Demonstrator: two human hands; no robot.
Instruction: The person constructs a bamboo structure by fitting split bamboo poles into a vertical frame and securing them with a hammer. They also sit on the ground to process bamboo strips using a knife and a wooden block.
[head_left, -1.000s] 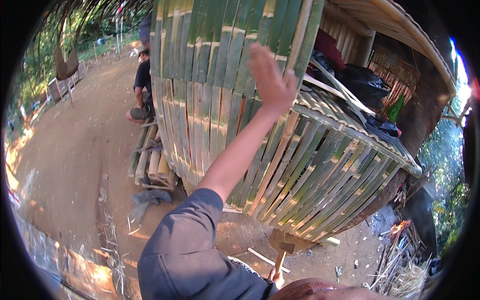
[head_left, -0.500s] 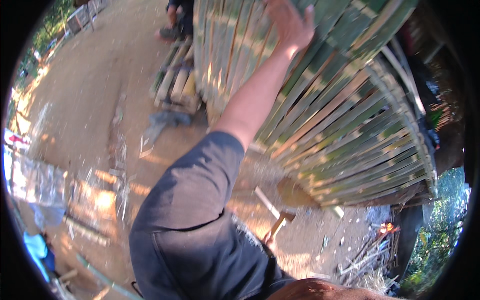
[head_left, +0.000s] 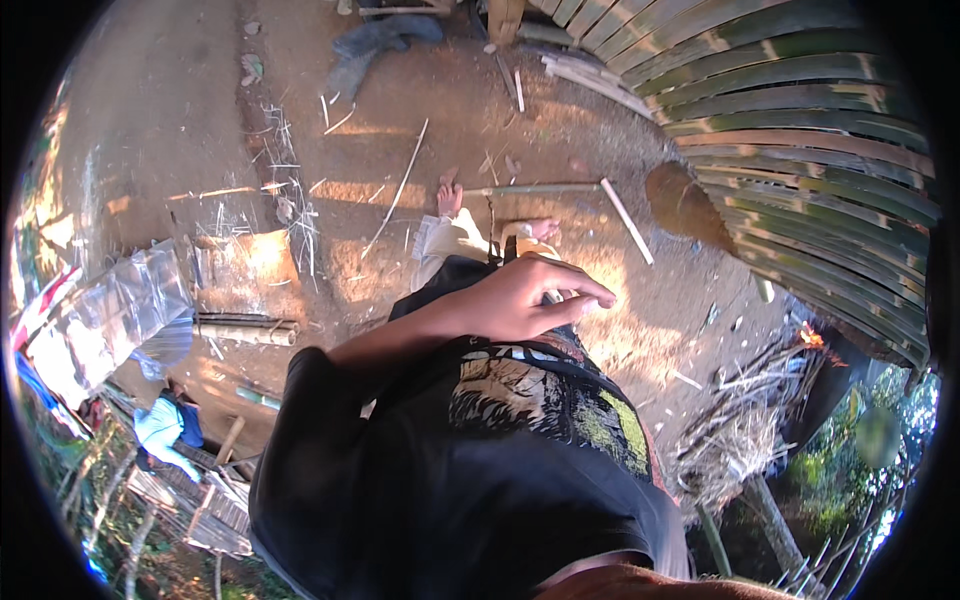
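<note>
My left hand (head_left: 535,295) is in front of my dark shirt, loosely curved, with a gap between thumb and forefinger. The thumb and forefinger tips come near each other, and I make out no object held in them. A small pale patch shows in the gap; what it is I cannot tell. My right hand is out of sight. To the far right stands a large slatted panel of split green bamboo (head_left: 815,125), apart from my left hand. Below my hand are my two bare feet (head_left: 450,200), beside a thin stick (head_left: 535,188) on the dirt.
Several pale bamboo strips (head_left: 627,220) lie scattered on the ground. At right, a small fire (head_left: 810,335) burns beside piled sticks (head_left: 765,380). Clear plastic sheeting (head_left: 110,310) and bamboo poles (head_left: 250,330) lie at left. A dark cloth (head_left: 375,50) is at the far side.
My left hand has come off the bamboo panel and back in front of my body. The view has shifted, so the panel sits farther right. The hammer seen low earlier no longer shows.
</note>
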